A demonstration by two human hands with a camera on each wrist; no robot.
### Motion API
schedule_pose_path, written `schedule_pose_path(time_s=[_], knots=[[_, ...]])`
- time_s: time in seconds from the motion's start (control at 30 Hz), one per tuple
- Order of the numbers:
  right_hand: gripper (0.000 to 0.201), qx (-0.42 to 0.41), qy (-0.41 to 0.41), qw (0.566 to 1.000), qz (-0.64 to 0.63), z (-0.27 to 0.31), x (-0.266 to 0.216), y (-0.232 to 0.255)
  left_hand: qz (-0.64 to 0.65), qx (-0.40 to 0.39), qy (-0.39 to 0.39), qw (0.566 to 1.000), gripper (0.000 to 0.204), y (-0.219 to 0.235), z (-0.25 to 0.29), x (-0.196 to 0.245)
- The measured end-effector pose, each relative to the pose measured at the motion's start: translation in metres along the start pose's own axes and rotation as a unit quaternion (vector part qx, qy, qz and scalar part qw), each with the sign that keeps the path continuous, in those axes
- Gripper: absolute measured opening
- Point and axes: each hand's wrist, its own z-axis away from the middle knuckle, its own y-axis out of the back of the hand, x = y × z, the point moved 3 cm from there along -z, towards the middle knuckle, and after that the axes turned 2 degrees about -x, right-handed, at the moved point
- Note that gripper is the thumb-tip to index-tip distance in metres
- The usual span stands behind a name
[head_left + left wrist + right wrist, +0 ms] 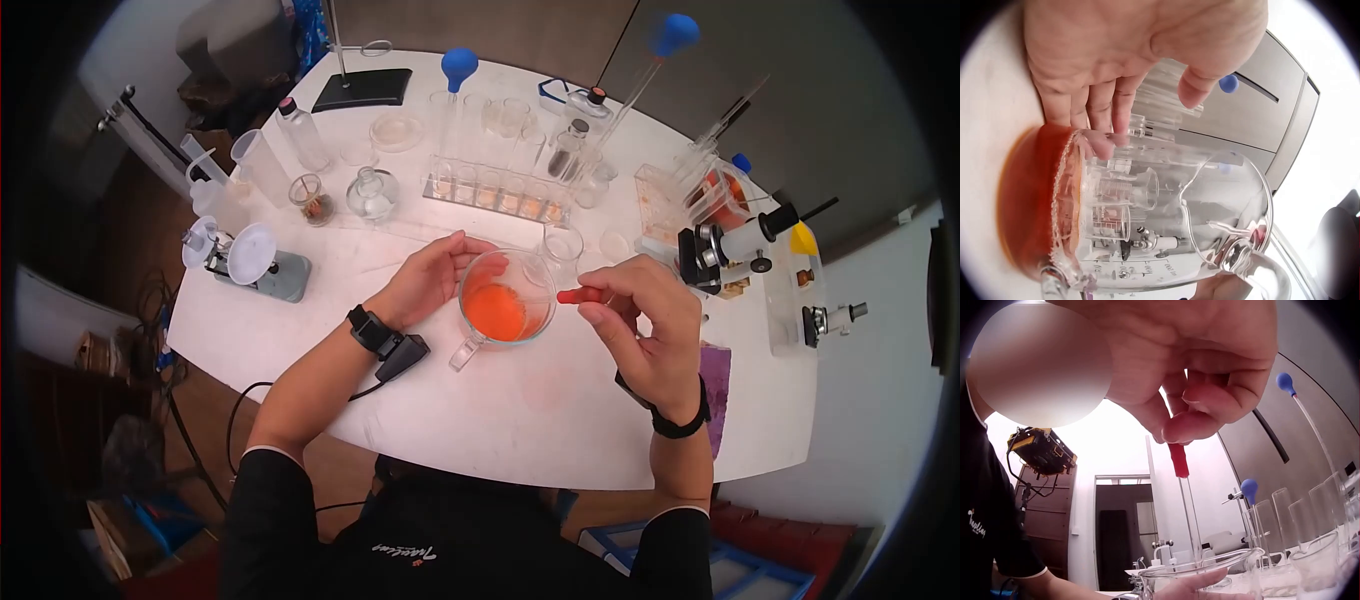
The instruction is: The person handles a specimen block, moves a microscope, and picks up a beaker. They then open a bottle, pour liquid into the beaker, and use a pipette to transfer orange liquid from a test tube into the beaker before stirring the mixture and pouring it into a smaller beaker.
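Two hands flank the jug [541,314], which holds orange liquid [497,312]. At its three o'clock, the right hand [650,325] pinches the red bulb [578,296] of a dropper [1189,515], whose tube reaches into the mouth; a sideways jerk could crack it on the rim, a hard squeeze could spatter. At ten, the left hand [430,280] lies ungripping, fingers loosely extended; a bump might slop the jug, unsteadied by any firm hold.
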Motion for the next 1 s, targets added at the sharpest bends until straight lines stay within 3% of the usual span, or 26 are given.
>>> schedule_pose_path(time_s=[0.27, 0.57, 1.0], knots=[[0.021, -0.085, -0.064, 0.994, 0.018, -0.013, 0.026, -0.033, 0.003, 0.012, -0.005, 1.0, 0.051, 0.006, 0.001, -0.002], [0.014, -0.208, -0.004, 0.969, 0.137, -0.032, 0.019, -0.052, 0.008, 0.006, -0.023, 1.0, 0.044, 0.01, 0.0, -0.003], [0.015, -0.238, -0.008, 0.96, 0.147, -0.036, 0.033, -0.07, -0.002, 0.043, -0.02, 0.999, 0.043, 0.01, 0.005, -0.003]])
